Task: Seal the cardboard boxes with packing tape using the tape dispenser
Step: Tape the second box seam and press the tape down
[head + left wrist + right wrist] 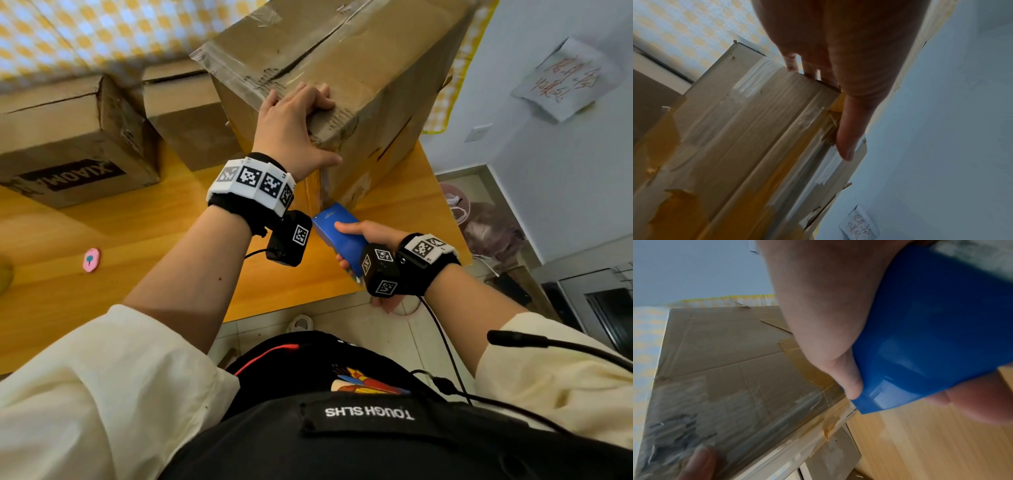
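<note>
At frame centre, our left hand (294,128) steadies the large box (346,72) while our right hand (368,240) holds the blue tape dispenser (337,233) low against its side; next, cutting the strip.

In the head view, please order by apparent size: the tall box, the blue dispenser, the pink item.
1. tall box, held by the left hand
2. blue dispenser, gripped by the right hand
3. pink item

Head view: looks steeply down over both forearms at the tall cardboard box (346,78) on the counter (130,240). Left wrist view: close along the fingers (846,129) at that box's taped edge. Right wrist view: close, facing the same box's taped side.
</note>
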